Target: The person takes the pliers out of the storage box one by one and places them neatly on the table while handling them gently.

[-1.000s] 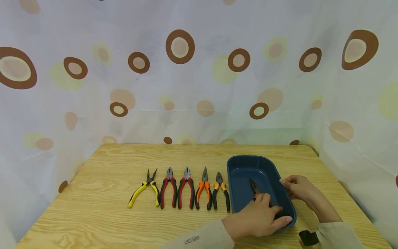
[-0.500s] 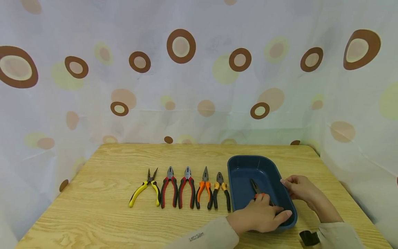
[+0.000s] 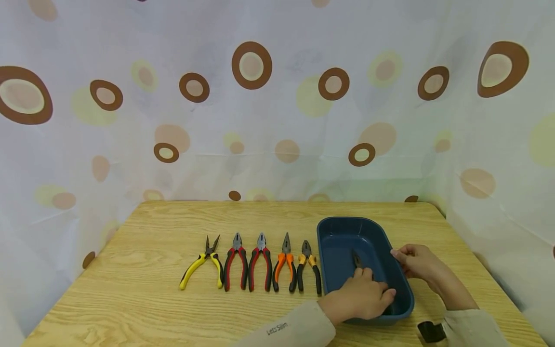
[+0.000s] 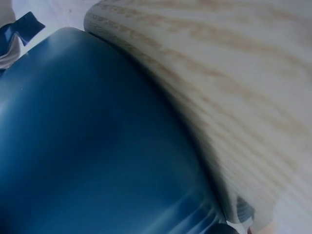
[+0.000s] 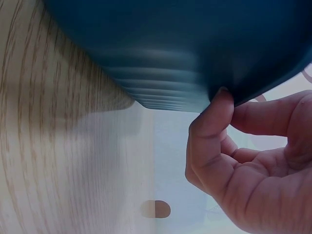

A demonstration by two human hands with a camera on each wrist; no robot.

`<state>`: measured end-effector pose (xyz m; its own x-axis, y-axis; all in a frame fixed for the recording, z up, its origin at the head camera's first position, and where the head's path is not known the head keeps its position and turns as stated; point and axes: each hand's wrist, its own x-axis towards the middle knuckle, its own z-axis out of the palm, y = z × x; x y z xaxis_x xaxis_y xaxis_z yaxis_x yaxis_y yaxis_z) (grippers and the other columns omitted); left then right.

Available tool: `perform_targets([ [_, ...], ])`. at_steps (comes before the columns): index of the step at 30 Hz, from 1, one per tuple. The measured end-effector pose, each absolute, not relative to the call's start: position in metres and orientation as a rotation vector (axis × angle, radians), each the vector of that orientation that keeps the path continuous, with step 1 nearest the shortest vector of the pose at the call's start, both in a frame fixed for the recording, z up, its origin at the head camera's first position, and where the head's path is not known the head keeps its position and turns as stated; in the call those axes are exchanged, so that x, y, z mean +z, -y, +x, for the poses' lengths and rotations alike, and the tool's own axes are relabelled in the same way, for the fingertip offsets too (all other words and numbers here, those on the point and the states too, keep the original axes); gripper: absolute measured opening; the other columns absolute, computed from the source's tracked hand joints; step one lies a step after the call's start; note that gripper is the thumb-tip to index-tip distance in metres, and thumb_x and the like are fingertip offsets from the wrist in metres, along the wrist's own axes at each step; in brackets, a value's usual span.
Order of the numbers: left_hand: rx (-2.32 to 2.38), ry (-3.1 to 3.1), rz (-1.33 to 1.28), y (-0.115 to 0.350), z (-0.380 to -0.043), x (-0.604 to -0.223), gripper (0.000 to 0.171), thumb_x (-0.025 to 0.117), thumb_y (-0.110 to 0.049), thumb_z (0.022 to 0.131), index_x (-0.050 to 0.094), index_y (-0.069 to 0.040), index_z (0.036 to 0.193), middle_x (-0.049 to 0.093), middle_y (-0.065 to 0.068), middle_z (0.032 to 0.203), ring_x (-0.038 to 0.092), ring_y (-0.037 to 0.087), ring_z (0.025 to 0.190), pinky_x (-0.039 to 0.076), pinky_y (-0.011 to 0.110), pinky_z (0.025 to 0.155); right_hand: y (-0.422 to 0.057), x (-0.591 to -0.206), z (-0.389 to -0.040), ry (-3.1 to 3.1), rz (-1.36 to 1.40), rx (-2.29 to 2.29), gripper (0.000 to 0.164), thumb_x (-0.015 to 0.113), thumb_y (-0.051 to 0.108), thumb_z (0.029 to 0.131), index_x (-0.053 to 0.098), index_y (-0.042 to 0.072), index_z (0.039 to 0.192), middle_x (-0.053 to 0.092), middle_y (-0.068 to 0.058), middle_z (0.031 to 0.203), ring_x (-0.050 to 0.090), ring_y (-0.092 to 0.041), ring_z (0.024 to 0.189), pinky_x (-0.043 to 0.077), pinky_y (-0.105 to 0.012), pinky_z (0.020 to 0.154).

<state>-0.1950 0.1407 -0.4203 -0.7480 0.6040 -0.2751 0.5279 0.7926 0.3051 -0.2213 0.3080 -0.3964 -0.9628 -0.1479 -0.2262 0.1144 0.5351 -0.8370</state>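
Observation:
In the head view my left hand (image 3: 362, 295) reaches over the near side of a dark blue plastic tray (image 3: 331, 270). Its fingers are curled at the handles of a pair of pliers (image 3: 357, 259) lying in the tray; only the dark jaws show past the fingertips, and the handles are hidden. My right hand (image 3: 418, 262) pinches the tray's right rim between thumb and fingers. The right wrist view shows that same hand (image 5: 243, 161) with its thumb and forefinger on the tray edge (image 5: 170, 73). In the left wrist view the tray's blue wall (image 4: 97, 131) fills the left side.
Left of the tray several pliers lie in a row, jaws pointing away: yellow-handled ones (image 3: 201, 262), two red-and-black pairs (image 3: 236, 260), orange long-nose pliers (image 3: 285, 262) and a small yellow-and-black pair (image 3: 309, 265). A patterned curtain (image 3: 277, 111) hangs behind the wooden table (image 3: 143, 270).
My left hand has shifted slightly up and its thumb has drawn in to the left, covering the orange part of the pliers' handles. The right hand and the tray stay in place.

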Motion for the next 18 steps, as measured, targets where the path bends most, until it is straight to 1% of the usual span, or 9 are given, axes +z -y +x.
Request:
perform_targets([
  [3,0.296,-2.668,0.873,-0.1389,-0.1942,-0.4191,0.033,0.031,-0.044,0.094,0.05,-0.037,0.12,0.039,-0.006,0.125,0.034,0.012,0.109,0.039,0.034,0.083,-0.3081,-0.3962,-0.2217,-2.503,-0.025,-1.4,0.034,0.042,0.023,0.094,0.049,-0.011,0.095,0.054,-0.008,0.076,0.055,-0.018,0.068,0.048,-0.032,0.062],
  [6,0.284,-2.726,0.89,-0.1369,-0.193,-0.4183,0.018,0.046,-0.038,0.09,0.061,-0.035,0.099,0.047,-0.008,0.108,0.038,0.011,0.095,0.04,0.032,0.074,-0.308,-0.3968,-0.222,-2.5,-0.025,-1.404,0.035,0.042,0.024,0.094,0.049,-0.01,0.095,0.054,-0.008,0.076,0.054,-0.018,0.068,0.047,-0.032,0.062],
  [8,0.275,-2.764,0.902,-0.1357,-0.1924,-0.418,0.009,0.054,-0.035,0.087,0.063,-0.033,0.085,0.048,-0.009,0.096,0.037,0.011,0.087,0.04,0.032,0.069,-0.3078,-0.3973,-0.2221,-2.502,-0.019,-1.401,0.034,0.042,0.024,0.094,0.049,-0.01,0.095,0.054,-0.007,0.076,0.054,-0.018,0.068,0.047,-0.032,0.062],
  [10,0.266,-2.79,0.908,-0.1347,-0.1925,-0.418,0.007,0.059,-0.033,0.084,0.062,-0.032,0.077,0.048,-0.009,0.09,0.036,0.012,0.083,0.039,0.032,0.066,-0.3081,-0.3977,-0.222,-2.507,-0.021,-1.396,0.034,0.042,0.024,0.094,0.049,-0.01,0.095,0.054,-0.007,0.076,0.054,-0.018,0.068,0.047,-0.032,0.061],
  [12,0.269,-2.813,0.907,-0.1336,-0.1924,-0.4174,0.008,0.062,-0.033,0.082,0.061,-0.031,0.074,0.046,-0.008,0.088,0.035,0.012,0.082,0.039,0.031,0.064,-0.3085,-0.398,-0.2222,-2.511,-0.017,-1.389,0.034,0.042,0.023,0.094,0.049,-0.01,0.096,0.054,-0.007,0.076,0.054,-0.017,0.067,0.047,-0.032,0.061],
  [15,0.271,-2.862,0.867,-0.1331,-0.1917,-0.4166,0.013,0.065,-0.036,0.078,0.056,-0.027,0.075,0.043,-0.005,0.091,0.035,0.013,0.084,0.038,0.03,0.062,-0.3089,-0.3982,-0.2224,-2.514,-0.013,-1.385,0.034,0.042,0.023,0.094,0.048,-0.01,0.096,0.053,-0.008,0.076,0.053,-0.017,0.067,0.047,-0.032,0.061],
  [16,0.262,-2.885,0.845,-0.1332,-0.1911,-0.4165,0.017,0.066,-0.038,0.077,0.055,-0.026,0.079,0.042,-0.003,0.093,0.035,0.013,0.086,0.039,0.029,0.062,-0.3089,-0.3982,-0.2224,-2.513,-0.013,-1.384,0.035,0.042,0.024,0.094,0.048,-0.011,0.097,0.053,-0.008,0.076,0.053,-0.017,0.068,0.047,-0.032,0.061],
  [18,0.216,-2.938,0.768,-0.1343,-0.1896,-0.4168,0.031,0.068,-0.045,0.073,0.053,-0.023,0.089,0.041,-0.001,0.097,0.036,0.013,0.088,0.039,0.026,0.061,-0.309,-0.398,-0.2225,-2.511,-0.013,-1.386,0.036,0.042,0.025,0.094,0.048,-0.01,0.097,0.053,-0.008,0.076,0.053,-0.017,0.068,0.047,-0.032,0.062],
])
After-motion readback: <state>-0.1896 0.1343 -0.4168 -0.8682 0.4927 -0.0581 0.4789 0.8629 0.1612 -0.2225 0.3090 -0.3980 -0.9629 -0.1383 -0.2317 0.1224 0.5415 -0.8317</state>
